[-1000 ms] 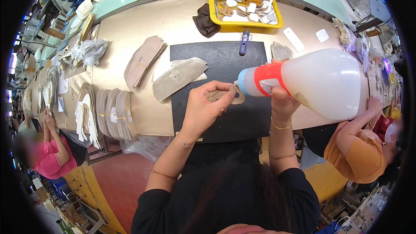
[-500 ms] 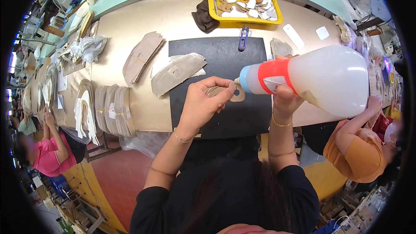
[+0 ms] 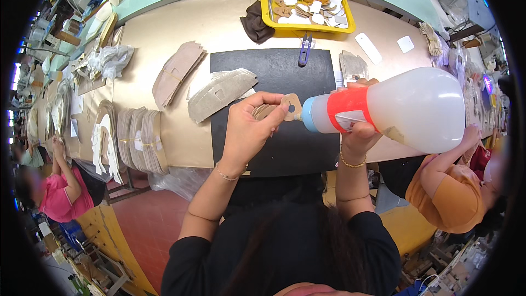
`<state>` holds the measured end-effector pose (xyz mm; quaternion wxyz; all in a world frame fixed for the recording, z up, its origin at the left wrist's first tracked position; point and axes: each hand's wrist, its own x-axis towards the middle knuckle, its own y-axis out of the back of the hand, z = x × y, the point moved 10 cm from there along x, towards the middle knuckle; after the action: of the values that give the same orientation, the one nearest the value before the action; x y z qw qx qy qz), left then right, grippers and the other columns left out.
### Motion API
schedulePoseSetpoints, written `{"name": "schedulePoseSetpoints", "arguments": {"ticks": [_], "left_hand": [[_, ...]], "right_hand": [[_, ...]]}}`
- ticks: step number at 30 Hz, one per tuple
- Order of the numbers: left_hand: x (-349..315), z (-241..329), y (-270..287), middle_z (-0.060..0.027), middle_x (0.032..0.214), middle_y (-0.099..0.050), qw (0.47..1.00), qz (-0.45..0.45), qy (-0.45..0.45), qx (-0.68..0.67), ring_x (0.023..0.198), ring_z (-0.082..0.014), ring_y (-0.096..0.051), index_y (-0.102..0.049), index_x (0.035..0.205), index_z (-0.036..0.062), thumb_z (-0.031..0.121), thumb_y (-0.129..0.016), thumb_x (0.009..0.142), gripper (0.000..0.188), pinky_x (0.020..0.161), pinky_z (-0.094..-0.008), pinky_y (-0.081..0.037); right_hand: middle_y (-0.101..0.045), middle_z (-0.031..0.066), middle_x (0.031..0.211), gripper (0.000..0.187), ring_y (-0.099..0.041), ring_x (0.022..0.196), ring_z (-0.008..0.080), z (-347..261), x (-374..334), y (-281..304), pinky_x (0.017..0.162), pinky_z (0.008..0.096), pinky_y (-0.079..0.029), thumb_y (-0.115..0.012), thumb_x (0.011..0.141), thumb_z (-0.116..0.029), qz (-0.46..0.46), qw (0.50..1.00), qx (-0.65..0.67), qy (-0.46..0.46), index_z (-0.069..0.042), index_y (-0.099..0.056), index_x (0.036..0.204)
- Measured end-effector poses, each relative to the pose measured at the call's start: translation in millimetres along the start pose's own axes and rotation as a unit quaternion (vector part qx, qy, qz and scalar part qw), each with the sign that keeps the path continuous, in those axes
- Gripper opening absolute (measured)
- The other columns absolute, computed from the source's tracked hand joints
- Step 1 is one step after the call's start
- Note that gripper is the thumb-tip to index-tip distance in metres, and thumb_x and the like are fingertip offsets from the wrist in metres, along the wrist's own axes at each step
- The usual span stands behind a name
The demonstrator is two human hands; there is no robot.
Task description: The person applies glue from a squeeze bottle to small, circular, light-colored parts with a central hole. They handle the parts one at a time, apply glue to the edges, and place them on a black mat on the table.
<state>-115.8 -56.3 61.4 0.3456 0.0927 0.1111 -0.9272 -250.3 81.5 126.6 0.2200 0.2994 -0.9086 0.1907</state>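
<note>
My right hand (image 3: 359, 137) grips a large translucent squeeze bottle (image 3: 417, 108) round its red band. The bottle lies tilted on its side, blue collar and nozzle toward the left. Between thumb and fingers, my left hand (image 3: 245, 131) pinches a small tan leather-like piece (image 3: 292, 100) with a dark hole in it. More such pieces are bunched inside that hand, partly hidden by the fingers. The nozzle tip meets the lower right edge of the pinched piece. Both hands are above a black mat (image 3: 298, 151).
Purple thread snips (image 3: 304, 50) lie at the mat's far edge. Beyond stands a yellow tray (image 3: 267, 5) of small cut pieces beside a dark cloth (image 3: 257, 23). Curved grey panels (image 3: 222, 94) overlap the mat's left; bundled stacks (image 3: 142, 140) stand farther left. Other people sit at both sides.
The pinched piece now stands more upright, and the nozzle has gone from its top to its lower right edge. The bottle's body has dipped slightly.
</note>
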Motion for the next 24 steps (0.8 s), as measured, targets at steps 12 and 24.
{"name": "schedulePoseSetpoints", "arguments": {"ticks": [12, 24], "left_hand": [[1.4, -1.2, -1.9, 0.0, 0.067, -0.059, 1.0, -0.007, 0.007, -0.02, 0.054, -0.0033, -0.05, -0.064, 0.093, -0.0017, 0.012, -0.065, 0.084, 0.017, 0.049, -0.0181, -0.04], [125.0, -14.0, 37.6, -0.0077, 0.066, -0.065, 0.935, 0.016, -0.041, 0.352, 0.057, -0.0106, -0.058, -0.067, 0.088, -0.0013, 0.017, -0.068, 0.078, 0.02, 0.055, -0.0247, -0.047]], "right_hand": [[-0.055, 0.0104, 0.092, 0.084, -0.061, 0.081, 0.0207, -4.6, -3.7, -11.0, 0.071, 0.034, -0.054, -0.072, 0.061, -0.065, -0.017, 0.997, -0.068, -0.031, 0.007, -0.056, 0.101], [-0.051, 0.0075, 0.088, 0.076, -0.06, 0.076, 0.0165, 4.8, 2.2, 30.8, 0.064, 0.0277, -0.053, -0.066, 0.071, -0.063, 0.048, 0.993, 0.017, -0.109, 0.009, -0.056, 0.095]]}}
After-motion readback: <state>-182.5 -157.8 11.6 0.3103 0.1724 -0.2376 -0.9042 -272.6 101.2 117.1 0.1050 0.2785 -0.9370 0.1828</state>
